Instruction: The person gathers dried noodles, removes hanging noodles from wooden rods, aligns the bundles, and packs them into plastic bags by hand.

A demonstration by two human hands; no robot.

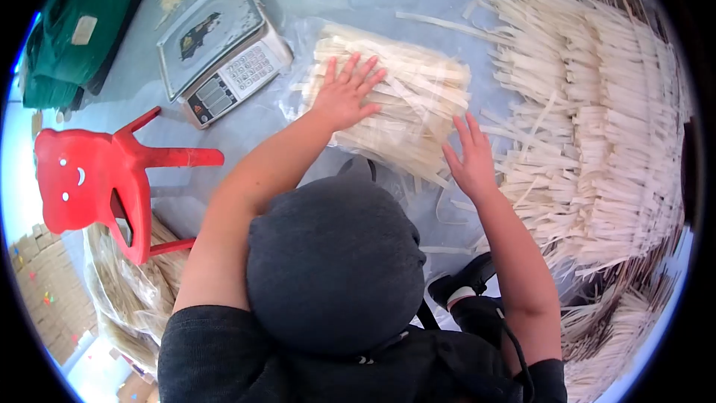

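Note:
A clear plastic bag filled with pale, flat, noodle-like strips (418, 78) lies on the grey floor in front of me. My left hand (344, 97) rests on the bag's left part, palm down with fingers spread. Beside the bag's lower right corner is my right hand (471, 160), its fingers stretched out and apart. Its fingertips are close to the bag's edge; I cannot tell whether they touch it. Neither hand grips anything.
A digital scale (224, 52) stands left of the bag. A red plastic stool (97, 172) holds a dark phone (121, 218). Large stacks of pale strips (582, 119) line the right side. At the upper left is a green bundle (74, 45); a strip-filled bag (138, 283) lies below the stool.

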